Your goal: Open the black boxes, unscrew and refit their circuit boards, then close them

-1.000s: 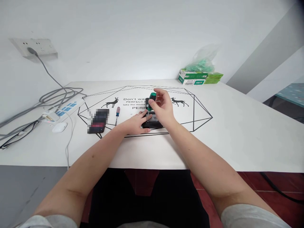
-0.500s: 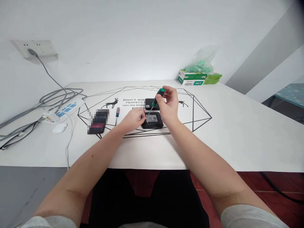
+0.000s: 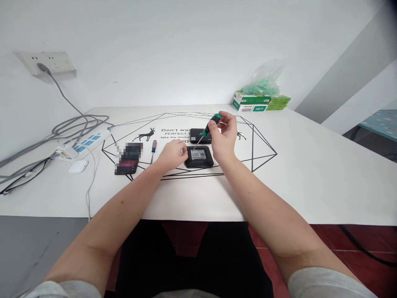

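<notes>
My right hand (image 3: 225,136) is closed round the green and black handle of a screwdriver (image 3: 212,125). Its thin shaft slants down to the left, and the tip is over the upper left part of a black square device (image 3: 198,162) with a white label. At the device's left edge, my left hand (image 3: 172,155) has its fingers curled together; whatever they may hold is hidden. Just behind lies a second black piece (image 3: 195,134), perhaps a cover, partly hidden by the screwdriver and my right hand.
Another screwdriver (image 3: 154,147) lies left of the device, beside a blurred-out phone (image 3: 134,167). A power strip (image 3: 93,142), cables (image 3: 77,124) and a white earphone case (image 3: 78,167) are at the left. Green boxes (image 3: 252,99) with a plastic bag (image 3: 263,80) stand by the wall.
My right hand has shifted slightly right with the screwdriver, its tip moving a little up the device. My left hand has drawn back a bit to the left, showing more of the device.
</notes>
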Demonstrator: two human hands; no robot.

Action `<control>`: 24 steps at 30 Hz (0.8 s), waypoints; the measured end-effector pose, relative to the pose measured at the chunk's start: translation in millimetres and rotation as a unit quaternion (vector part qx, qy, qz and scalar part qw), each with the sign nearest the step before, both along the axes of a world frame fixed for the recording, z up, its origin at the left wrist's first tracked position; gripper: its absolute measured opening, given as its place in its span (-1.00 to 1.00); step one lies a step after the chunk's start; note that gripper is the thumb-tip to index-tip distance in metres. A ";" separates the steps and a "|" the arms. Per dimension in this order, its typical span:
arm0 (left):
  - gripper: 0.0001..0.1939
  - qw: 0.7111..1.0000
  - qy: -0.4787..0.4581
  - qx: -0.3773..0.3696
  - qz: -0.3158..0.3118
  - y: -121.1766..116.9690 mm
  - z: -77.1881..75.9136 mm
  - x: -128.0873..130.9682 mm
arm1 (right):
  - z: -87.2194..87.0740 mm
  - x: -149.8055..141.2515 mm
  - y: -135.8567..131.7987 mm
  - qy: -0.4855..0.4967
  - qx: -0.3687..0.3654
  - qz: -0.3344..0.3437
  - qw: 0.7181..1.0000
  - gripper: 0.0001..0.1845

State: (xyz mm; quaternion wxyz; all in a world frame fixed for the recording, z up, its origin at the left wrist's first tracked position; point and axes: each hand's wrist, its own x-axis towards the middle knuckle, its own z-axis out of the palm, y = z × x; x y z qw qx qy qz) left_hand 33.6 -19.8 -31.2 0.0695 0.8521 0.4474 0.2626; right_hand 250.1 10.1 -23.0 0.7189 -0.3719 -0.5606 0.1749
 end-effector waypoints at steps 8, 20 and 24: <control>-0.88 0.975 0.084 -0.010 0.203 12.6 0.7 -13.7 | -5.5 8.7 12.3 0.032 -0.022 -0.021 0.999 -0.50; -0.36 0.994 0.013 -0.100 0.030 -1.9 -2.2 -3.4 | 6.3 14.4 8.0 -0.034 -0.010 -0.096 0.995 -0.59; 0.06 0.983 0.053 -0.170 -0.052 -10.1 -4.0 3.4 | 6.7 16.1 8.1 -0.059 0.005 -0.111 0.992 -0.61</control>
